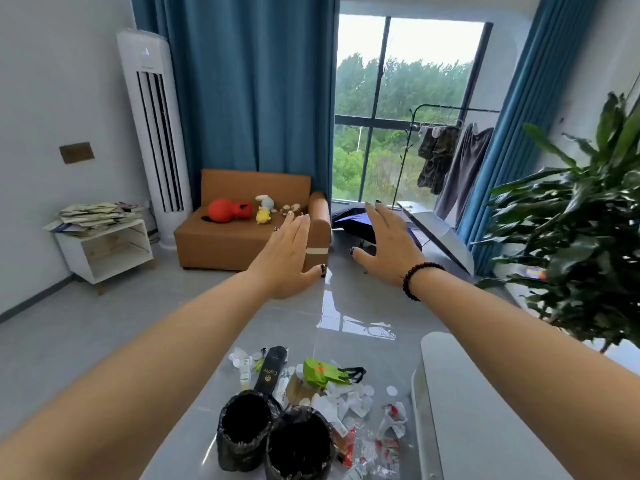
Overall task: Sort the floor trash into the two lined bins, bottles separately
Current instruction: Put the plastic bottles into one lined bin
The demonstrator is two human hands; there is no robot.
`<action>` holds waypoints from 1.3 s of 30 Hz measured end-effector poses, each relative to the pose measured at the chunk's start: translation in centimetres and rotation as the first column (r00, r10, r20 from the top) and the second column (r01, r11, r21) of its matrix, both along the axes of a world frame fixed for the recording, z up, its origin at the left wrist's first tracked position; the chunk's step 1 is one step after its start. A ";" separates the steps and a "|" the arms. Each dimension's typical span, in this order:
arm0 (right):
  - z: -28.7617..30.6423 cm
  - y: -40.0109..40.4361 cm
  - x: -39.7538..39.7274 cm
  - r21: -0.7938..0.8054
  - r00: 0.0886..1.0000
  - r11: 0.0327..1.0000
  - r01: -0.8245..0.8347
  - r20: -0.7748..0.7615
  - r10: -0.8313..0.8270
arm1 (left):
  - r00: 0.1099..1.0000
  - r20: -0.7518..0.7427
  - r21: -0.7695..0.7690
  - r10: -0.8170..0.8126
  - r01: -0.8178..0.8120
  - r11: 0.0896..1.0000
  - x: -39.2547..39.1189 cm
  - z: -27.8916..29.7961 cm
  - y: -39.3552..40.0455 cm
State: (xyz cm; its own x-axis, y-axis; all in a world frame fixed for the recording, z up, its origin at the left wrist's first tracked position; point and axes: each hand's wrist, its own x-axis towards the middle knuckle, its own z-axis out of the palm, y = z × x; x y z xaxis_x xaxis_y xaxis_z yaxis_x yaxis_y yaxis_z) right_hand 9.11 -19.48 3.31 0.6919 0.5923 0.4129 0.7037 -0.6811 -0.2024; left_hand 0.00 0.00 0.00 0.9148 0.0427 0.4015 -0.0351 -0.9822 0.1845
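Note:
Two bins lined with black bags stand side by side on the grey floor, the left bin slightly farther away than the right bin. Behind and to the right of them lies a heap of trash: a black coffee pouch, a green bag, crumpled white paper and clear plastic wrappers. My left hand and my right hand are stretched out in front of me, high above the trash, fingers straight, holding nothing.
A white rounded object stands close at the right of the trash. A large potted plant fills the right side. Farther off are a brown sofa with plush toys, a white side table, a tower air conditioner and a folded umbrella.

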 end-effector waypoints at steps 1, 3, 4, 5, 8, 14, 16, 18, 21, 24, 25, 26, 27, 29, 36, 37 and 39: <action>-0.7 1.0 0.5 0.003 1.000 1.000 0.005 -0.005 -0.005 | 1.000 -0.013 0.002 0.001 -0.001 1.000 0.7 -0.5 0.8; -2.2 3.7 2.2 0.013 0.999 0.999 0.034 -0.026 -0.033 | 0.999 -0.051 -0.007 -0.005 0.005 1.000 2.5 -1.7 3.8; -3.0 5.1 2.8 0.016 0.998 0.999 0.049 -0.038 -0.048 | 0.997 -0.071 -0.008 -0.014 0.013 1.000 3.3 -2.2 5.1; -3.9 6.5 3.4 0.027 0.997 0.997 0.068 -0.046 -0.067 | 0.996 -0.087 -0.014 -0.027 0.026 1.000 4.1 -2.8 6.5; -6.8 11.6 5.7 0.069 0.981 0.986 0.153 -0.128 -0.144 | 0.986 -0.139 -0.061 -0.090 0.082 0.995 6.9 -4.9 11.4; -13.3 19.9 8.9 0.125 0.876 0.926 0.355 -0.392 -0.283 | 0.939 -0.279 -0.186 -0.203 0.154 0.970 11.6 -10.6 19.2; -15.7 21.5 9.3 0.153 0.822 0.895 0.419 -0.484 -0.301 | 0.925 -0.312 -0.197 -0.217 0.160 0.967 12.5 -12.6 20.4; -18.4 22.6 9.9 0.116 0.764 0.872 0.476 -0.545 -0.344 | 0.905 -0.358 -0.233 -0.228 0.150 0.961 13.5 -14.9 21.4; -21.8 22.8 10.6 0.050 0.700 0.859 0.509 -0.605 -0.380 | 0.872 -0.433 -0.284 -0.227 0.107 0.953 14.4 -18.4 21.7; -24.8 22.1 12.0 0.004 0.633 0.843 0.538 -0.662 -0.401 | 0.837 -0.500 -0.308 -0.223 0.069 0.949 15.4 -21.3 21.4; -25.7 21.7 12.4 -0.006 0.613 0.838 0.545 -0.680 -0.403 | 0.825 -0.521 -0.311 -0.219 0.055 0.949 15.7 -22.0 21.1; -26.6 21.4 13.0 -0.018 0.593 0.838 0.545 -0.699 -0.401 | 0.810 -0.547 -0.317 -0.213 0.035 0.948 16.1 -22.9 20.8; -27.5 20.9 13.5 -0.026 0.580 0.839 0.543 -0.711 -0.397 | 0.801 -0.561 -0.325 -0.207 0.017 0.946 16.3 -23.6 20.5; -29.1 20.0 14.7 -0.043 0.565 0.853 0.520 -0.732 -0.381 | 0.784 -0.589 -0.344 -0.195 -0.025 0.939 17.2 -25.1 19.5; -34.0 15.1 19.9 -0.064 0.519 0.883 0.465 -0.789 -0.330 | 0.738 -0.655 -0.452 -0.164 -0.209 0.867 20.3 -30.0 14.1; -34.9 14.2 20.4 -0.065 0.506 0.881 0.470 -0.797 -0.329 | 0.730 -0.661 -0.473 -0.172 -0.228 0.851 20.8 -31.1 13.3; -36.6 12.7 21.0 -0.078 0.476 0.871 0.486 -0.812 -0.339 | 0.697 -0.692 -0.497 -0.186 -0.274 0.824 21.5 -33.3 12.0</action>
